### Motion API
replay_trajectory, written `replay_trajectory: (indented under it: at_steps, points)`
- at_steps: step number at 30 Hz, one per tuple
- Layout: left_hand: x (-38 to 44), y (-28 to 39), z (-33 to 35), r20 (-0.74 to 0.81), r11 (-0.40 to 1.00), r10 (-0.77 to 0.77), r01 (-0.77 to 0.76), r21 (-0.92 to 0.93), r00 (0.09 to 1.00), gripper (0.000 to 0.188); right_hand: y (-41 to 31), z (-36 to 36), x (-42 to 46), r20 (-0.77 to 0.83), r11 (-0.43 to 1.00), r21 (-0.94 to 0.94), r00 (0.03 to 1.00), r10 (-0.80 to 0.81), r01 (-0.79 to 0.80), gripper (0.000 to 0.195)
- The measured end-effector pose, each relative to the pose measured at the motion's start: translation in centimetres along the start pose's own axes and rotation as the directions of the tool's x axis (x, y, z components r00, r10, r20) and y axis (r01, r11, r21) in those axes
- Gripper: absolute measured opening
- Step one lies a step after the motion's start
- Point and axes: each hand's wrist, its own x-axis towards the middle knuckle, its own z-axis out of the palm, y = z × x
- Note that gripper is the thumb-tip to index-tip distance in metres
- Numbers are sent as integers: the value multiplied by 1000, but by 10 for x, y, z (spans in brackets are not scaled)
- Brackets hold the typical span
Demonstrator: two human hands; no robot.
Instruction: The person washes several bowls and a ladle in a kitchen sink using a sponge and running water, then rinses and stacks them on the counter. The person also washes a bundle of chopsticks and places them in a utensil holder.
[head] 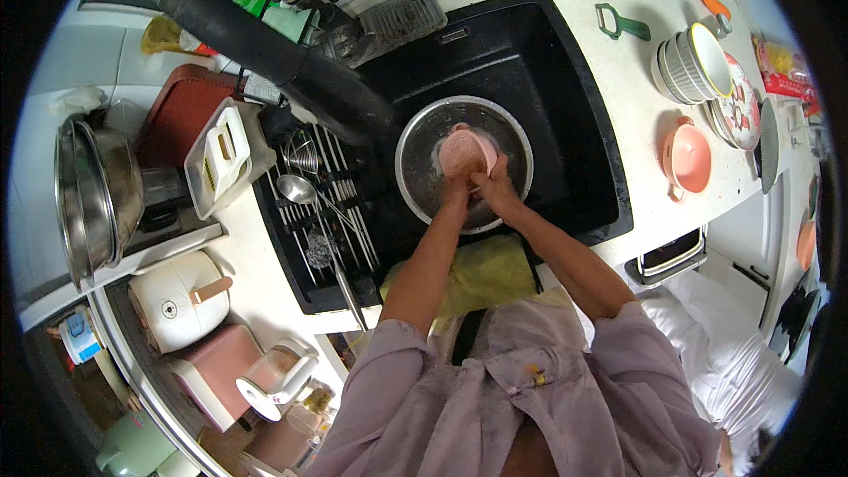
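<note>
A pink bowl with small handles (464,149) is held tilted inside a round stainless steel basin (404,172), which stands in the black sink (570,146). My left hand (457,191) grips the bowl's near rim from the left; its fingers are partly hidden. My right hand (497,189) holds the bowl at its right side, close beside the left. Water with some foam surrounds the bowl. Above and to the left of the basin reaches the thick dark faucet (331,89). A yellow-green cloth (493,268) hangs over the sink's front edge.
Right of the sink are a second pink bowl (686,156), stacked ribbed bowls (689,66), patterned plates (739,103) and a green peeler (623,23). On the left, a ladle (296,189) and steel scourer (319,248) lie on a rod rack (351,212), near a plastic container (225,159).
</note>
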Motion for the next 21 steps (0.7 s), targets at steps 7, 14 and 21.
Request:
replay_trajectory:
  at_steps: [7, 14, 21]
  points:
    - [-22, 73, -32, 167, 216, 505, -311, 925, 847, 28, -41, 0, -10, 108, 932, -234, 946, 306, -275, 64]
    - [-57, 112, -29, 614, 41, 380, -675, 736, 692, 31, -50, -11, -16, 249, 948, -317, 961, 121, -37, 55]
    - [-57, 81, -40, 145, 335, 474, -330, 883, 869, 42, -6, 9, -5, -330, 919, -324, 937, 112, -223, 86]
